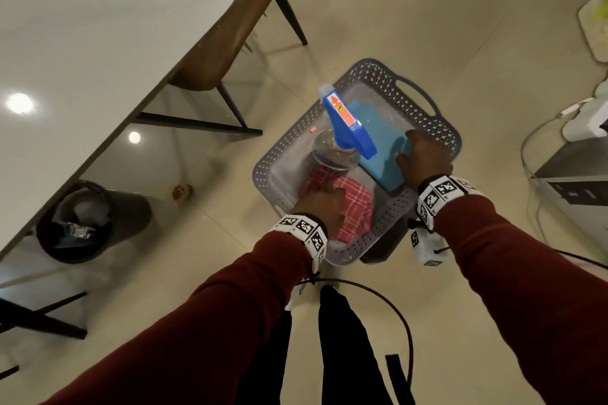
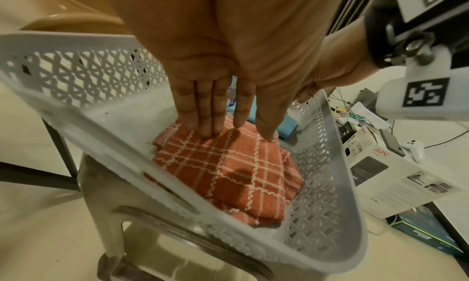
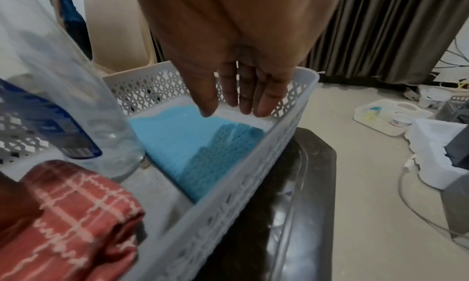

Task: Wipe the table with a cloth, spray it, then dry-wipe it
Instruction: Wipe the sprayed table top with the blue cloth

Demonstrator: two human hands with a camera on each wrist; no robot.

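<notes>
Inside grey basket on pale tiled floor: upright spray bottle, nozzle toward far-left corner; blue cloth lengthwise along right wall; red checked cloth at near end. Left hand flat-fingered on red cloth; right hand extended, fingertips above blue cloth. White table left.
</notes>
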